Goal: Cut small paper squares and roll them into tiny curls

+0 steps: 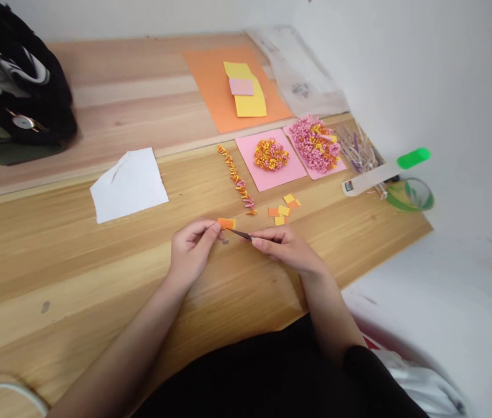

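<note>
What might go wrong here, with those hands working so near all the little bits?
The dark pointed tool reaches the small orange paper close to the fingertips of the left hand, so a slip might nick a finger.

The row of tiny pink, orange and yellow pieces lies just beyond the hands; a bump could disarrange it.

The loose paper squares lie near the right hand, which might brush and scatter them.

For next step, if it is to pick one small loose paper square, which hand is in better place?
Probably the right hand: it is nearer to the small loose squares, though it holds a dark pointed tool. The left hand is farther and pinches orange paper.
</note>
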Available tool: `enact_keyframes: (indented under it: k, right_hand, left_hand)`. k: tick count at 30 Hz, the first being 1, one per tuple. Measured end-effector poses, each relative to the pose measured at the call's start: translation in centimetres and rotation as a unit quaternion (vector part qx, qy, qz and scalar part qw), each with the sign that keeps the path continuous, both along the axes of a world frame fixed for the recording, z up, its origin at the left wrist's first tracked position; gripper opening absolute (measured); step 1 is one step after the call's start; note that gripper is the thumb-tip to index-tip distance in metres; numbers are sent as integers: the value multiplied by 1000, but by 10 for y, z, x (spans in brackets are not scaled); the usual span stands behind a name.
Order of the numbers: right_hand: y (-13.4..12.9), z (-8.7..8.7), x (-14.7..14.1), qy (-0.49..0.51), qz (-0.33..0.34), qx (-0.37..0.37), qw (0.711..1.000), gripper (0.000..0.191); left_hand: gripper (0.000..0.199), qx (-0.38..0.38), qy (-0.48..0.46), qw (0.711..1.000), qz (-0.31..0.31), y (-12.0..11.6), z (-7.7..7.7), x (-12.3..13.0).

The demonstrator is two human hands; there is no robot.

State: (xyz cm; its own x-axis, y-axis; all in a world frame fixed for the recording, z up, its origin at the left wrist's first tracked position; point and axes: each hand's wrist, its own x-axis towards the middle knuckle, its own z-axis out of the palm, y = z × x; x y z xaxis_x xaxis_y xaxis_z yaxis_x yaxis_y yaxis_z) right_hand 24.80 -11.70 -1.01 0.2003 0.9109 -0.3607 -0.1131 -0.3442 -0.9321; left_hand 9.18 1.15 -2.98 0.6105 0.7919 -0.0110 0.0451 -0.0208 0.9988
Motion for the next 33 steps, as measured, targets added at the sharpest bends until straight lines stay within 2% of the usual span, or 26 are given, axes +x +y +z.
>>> enact_keyframes:
  k: [5,12,14,19,21,24,30,33]
  right_hand:
    - [-1,1,2,19,0,-2,1000,31]
    - [-3,2,5,53,53,2,997,28]
    - [-3,0,4,69,33,3,997,29]
    - [-1,-7,1,150,-81,31,985,43]
    - [1,-9,2,167,-108,40,979,47]
    - [3,-8,2,162,-114,37,979,47]
    - [5,-2,-4,123,-61,2,991,33]
    - [7,-4,-6,131,-97,3,987,25]
  left_hand:
    - [17,-11,7,1000,19,0,-1,-1]
    - [18,-5,11,1000,25,0,-2,0]
    - [17,-2,11,1000,25,0,-1,0]
    - [19,-1,14,1000,23,-1,0,1]
    - [19,1,14,1000,20,-2,0,1]
    - [19,-6,14,1000,18,-1,1,1]
    - [21,-6,21,1000,11,-1,2,0]
    - [16,28,7,999,-14,-1,2,0]
